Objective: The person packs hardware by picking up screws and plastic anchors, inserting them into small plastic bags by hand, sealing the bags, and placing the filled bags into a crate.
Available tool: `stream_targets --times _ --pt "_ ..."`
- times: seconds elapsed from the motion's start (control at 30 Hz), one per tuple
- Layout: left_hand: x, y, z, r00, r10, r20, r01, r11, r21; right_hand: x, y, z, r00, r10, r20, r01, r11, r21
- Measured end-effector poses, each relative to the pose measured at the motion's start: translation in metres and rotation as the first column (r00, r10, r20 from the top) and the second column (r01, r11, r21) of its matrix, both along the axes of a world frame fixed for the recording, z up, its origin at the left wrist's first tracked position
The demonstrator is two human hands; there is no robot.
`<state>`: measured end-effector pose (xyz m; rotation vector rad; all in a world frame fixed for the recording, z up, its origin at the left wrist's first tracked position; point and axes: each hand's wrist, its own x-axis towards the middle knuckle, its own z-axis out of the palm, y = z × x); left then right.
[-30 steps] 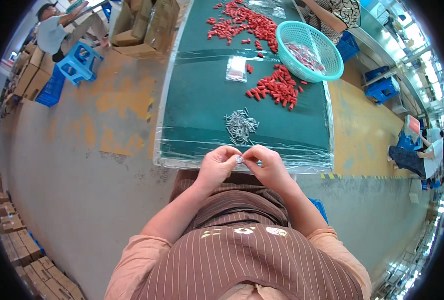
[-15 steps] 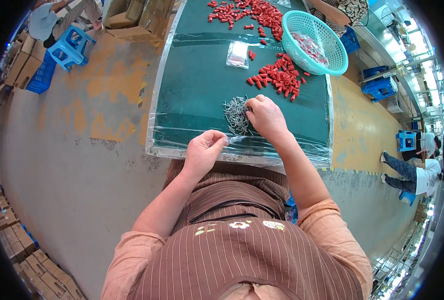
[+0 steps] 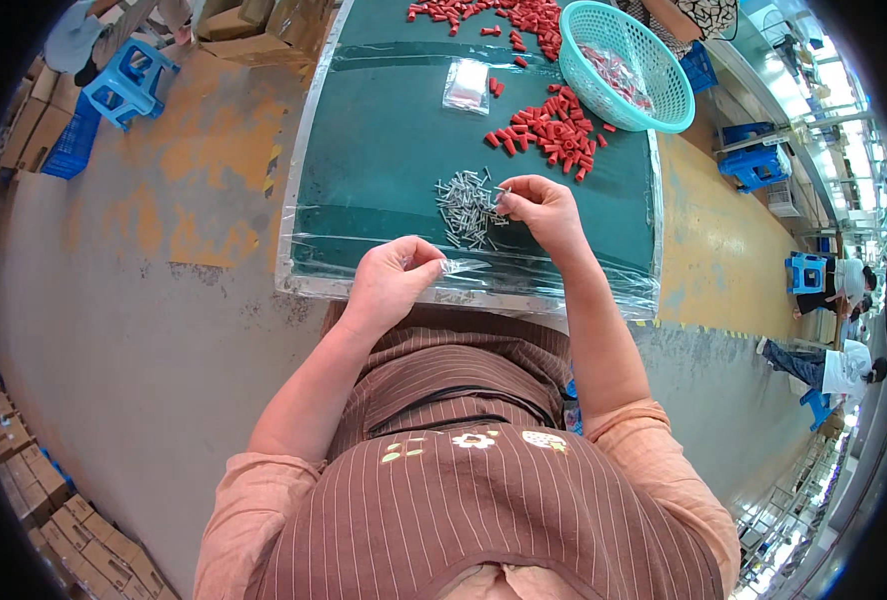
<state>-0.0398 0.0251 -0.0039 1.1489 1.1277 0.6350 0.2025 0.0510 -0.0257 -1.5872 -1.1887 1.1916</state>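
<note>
My left hand [image 3: 392, 283] is closed on a small clear plastic bag [image 3: 466, 266] near the table's front edge. A loose pile of grey metal screws [image 3: 462, 212] lies on the green table just beyond the bag. At the pile's right side my right hand [image 3: 552, 214] is raised slightly, thumb and fingers pinched on a few screws [image 3: 504, 193], which the fingertips partly cover. Beyond it is a heap of red plastic wall plugs [image 3: 564, 135]. A stack of clear flat bags [image 3: 467, 87] lies to the left of those plugs.
The green table [image 3: 374, 150] has clear film over its surface. A turquoise basket [image 3: 680, 100] holding filled bags stands at the far right. More red plugs [image 3: 536, 25] spread at the back. A person's arm [image 3: 669, 18] shows past the basket; a blue stool [image 3: 129, 80] stands left.
My right hand has lifted from the pile and moved slightly right, with screws now showing at its fingertips. My left hand still holds the bag. The view has shifted a little.
</note>
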Motion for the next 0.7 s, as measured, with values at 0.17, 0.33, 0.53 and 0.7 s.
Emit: stream_targets --times 0.17,0.33,0.53,0.7 --pt "0.004 0.001 0.003 0.998 -0.043 -0.046 0.043 0.999 0.014 0.005 -0.006 0.008 0.968 -0.086 -0.235 0.062 0.992 -0.108" --pt "0.008 0.006 0.004 0.99 -0.072 -0.119 0.075 0.997 0.023 0.007 -0.01 0.013 0.919 -0.149 -0.365 0.088 0.98 -0.178" --pt "0.017 0.016 0.014 0.978 -0.078 -0.195 0.082 0.997 0.011 0.016 -0.012 0.009 0.911 -0.156 -0.382 0.094 0.98 -0.177" --pt "0.02 0.019 0.008 0.97 -0.084 -0.23 0.095 0.995 0.041 0.014 -0.011 0.014 0.977 -0.081 -0.198 0.062 0.993 -0.102"
